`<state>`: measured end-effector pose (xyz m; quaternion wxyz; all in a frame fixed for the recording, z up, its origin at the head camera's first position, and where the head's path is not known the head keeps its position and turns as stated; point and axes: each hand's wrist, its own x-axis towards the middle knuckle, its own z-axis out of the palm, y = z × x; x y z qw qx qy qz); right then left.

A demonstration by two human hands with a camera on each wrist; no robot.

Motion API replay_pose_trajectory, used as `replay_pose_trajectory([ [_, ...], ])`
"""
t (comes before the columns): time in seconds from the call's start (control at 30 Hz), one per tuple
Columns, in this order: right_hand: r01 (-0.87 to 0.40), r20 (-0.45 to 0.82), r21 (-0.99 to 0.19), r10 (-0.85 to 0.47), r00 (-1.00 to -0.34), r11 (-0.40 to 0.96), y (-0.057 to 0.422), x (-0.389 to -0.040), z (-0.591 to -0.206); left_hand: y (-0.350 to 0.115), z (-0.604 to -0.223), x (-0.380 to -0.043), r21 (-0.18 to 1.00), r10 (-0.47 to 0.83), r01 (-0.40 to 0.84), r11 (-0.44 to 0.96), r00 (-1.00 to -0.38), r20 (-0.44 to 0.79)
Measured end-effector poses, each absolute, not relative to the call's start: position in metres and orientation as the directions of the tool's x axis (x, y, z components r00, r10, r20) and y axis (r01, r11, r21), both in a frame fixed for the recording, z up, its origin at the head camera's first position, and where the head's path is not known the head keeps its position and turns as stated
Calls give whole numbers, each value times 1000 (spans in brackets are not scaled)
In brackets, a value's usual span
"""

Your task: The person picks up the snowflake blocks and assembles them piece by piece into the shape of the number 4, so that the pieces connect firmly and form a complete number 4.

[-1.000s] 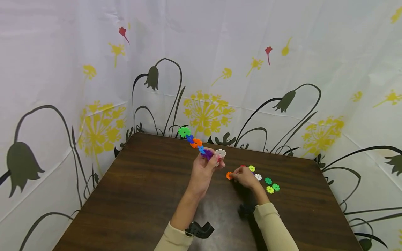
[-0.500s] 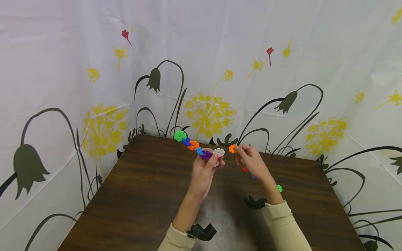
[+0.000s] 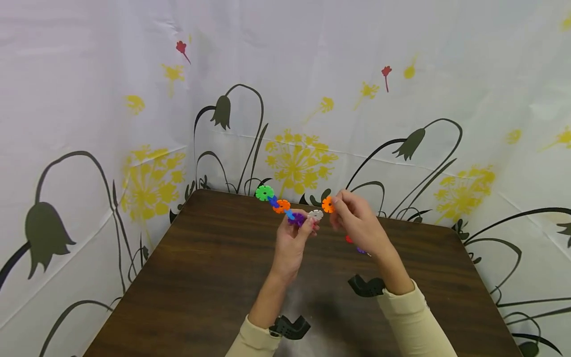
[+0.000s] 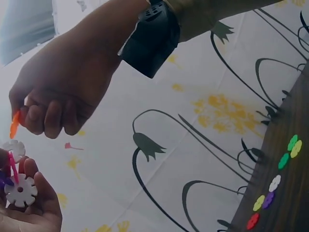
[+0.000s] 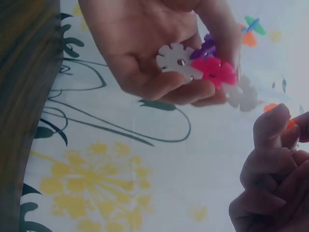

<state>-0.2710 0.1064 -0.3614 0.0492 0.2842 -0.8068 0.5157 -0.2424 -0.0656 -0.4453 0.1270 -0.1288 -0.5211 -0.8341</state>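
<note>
My left hand (image 3: 287, 248) grips a chain of interlocking flower-shaped discs above the table. From its far end run a green disc (image 3: 264, 193), a blue one, an orange one, a light blue one and a purple disc (image 3: 296, 219) at the fingers. A pink disc (image 5: 214, 71) joins two white discs (image 5: 179, 62) in that hand, partly covered by the fingers. Between thumb and fingertips, my right hand (image 3: 361, 225) pinches a loose orange disc (image 3: 327, 204). It sits just right of the upper white disc (image 3: 315, 214), with a small gap between them.
Several loose discs lie on the dark wooden table (image 3: 214, 277), mostly hidden behind the right hand in the head view. The left wrist view shows them, among them a red disc (image 4: 252, 221) and a green disc (image 4: 292, 142). A printed curtain (image 3: 294, 59) hangs behind.
My right hand has lifted the orange disc off the table and brought it up beside the chain's white disc. My left hand still holds the chain in nearly the same place.
</note>
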Motion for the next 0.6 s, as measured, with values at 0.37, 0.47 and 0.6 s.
replay_pose_trajectory([
  [0.37, -530, 372, -745, -408, -834, 405, 102, -266, -361, -63, -447, -243, 825, -112, 427, -370, -902, 416],
  [0.47, -536, 362, -728, -425, -830, 427, 102, -266, -361, -63, -447, -244, 832, -119, 451, -323, -891, 437],
  [0.6, -537, 326, -717, -467, -822, 444, 102, -267, -362, -64, -448, -244, 845, -126, 465, -264, -885, 448],
])
